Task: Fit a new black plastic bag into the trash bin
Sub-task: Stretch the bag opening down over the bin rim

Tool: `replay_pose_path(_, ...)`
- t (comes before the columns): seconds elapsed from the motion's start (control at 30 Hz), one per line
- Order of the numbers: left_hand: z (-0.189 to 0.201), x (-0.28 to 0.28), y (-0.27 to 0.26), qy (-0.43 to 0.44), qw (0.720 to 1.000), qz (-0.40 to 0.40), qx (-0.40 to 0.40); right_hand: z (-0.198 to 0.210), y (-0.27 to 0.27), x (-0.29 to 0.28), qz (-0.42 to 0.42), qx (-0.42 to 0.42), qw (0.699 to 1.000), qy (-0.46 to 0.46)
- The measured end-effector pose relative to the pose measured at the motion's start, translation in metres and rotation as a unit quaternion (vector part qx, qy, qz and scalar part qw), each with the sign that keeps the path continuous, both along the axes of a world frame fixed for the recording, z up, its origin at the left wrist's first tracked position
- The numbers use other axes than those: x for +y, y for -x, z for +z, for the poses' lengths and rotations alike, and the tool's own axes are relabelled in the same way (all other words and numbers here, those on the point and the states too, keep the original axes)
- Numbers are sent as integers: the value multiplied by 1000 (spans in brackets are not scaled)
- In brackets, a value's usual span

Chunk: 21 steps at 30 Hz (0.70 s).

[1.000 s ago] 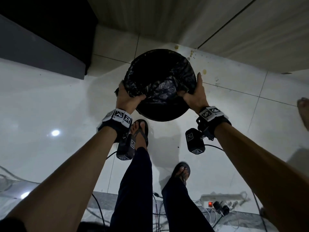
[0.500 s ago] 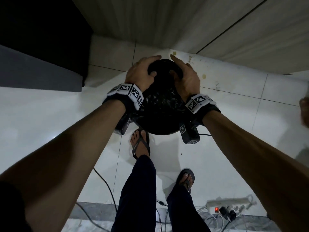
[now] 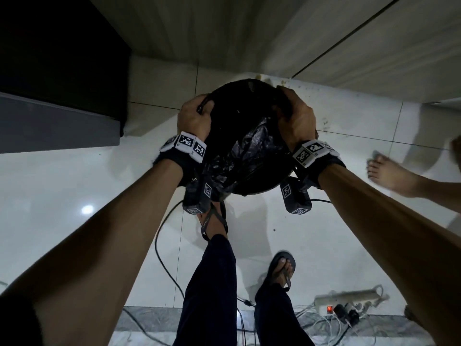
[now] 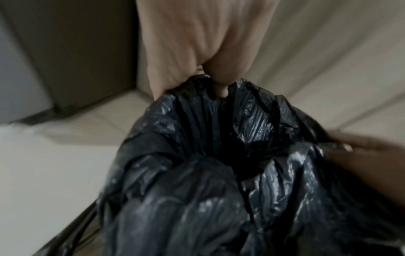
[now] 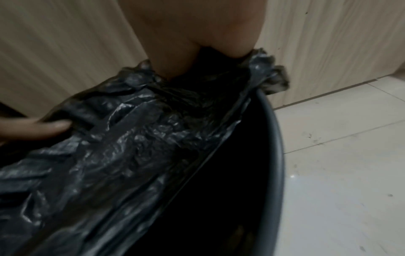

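A round dark trash bin (image 3: 259, 188) stands on the white tiled floor by the wall; its grey rim (image 5: 277, 147) shows in the right wrist view. A crinkled black plastic bag (image 3: 247, 151) lies over its mouth. My left hand (image 3: 193, 118) grips the bag's edge at the far left of the rim, and the bag (image 4: 208, 164) bunches below its fingers. My right hand (image 3: 295, 116) grips the bag's edge at the far right, where the bag (image 5: 136, 138) stretches across the opening. The bin's inside is dark.
A wood-look wall (image 3: 249, 33) runs behind the bin, and a dark cabinet (image 3: 57, 71) stands at the left. My sandalled feet (image 3: 214, 221) are close to the bin. Another person's bare foot (image 3: 391, 176) is at the right. A power strip (image 3: 349, 300) and cables lie near the bottom.
My hands went from the near sides of the rim to its far side, then spread apart along it, now gripping the bag's edge. A bare foot has stepped in at the right.
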<state>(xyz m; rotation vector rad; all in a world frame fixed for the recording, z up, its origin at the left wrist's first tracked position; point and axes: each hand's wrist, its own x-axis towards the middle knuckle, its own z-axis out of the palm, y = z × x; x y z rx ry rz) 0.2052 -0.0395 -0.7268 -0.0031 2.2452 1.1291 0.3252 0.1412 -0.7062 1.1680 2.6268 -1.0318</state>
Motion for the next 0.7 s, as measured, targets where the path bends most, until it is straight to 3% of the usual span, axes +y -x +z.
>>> replay_pose_path(0.27, -7, -29, -23, 3, 992, 98, -77, -5, -32, 1, -13, -69, 993, 92)
replay_pose_path(0.43, 4, -35, -32, 6, 992, 106, -65, 1, -31, -3, 9, -40, 998, 57)
replay_pose_path(0.53, 19, -23, -27, 3, 999, 47, 24, 9, -21, -5, 20, 5, 1000, 10)
replay_pose_path(0.7, 36, 14, -6, 14, 983, -148, 104, 11, -5, -17, 57, 14, 998, -1)
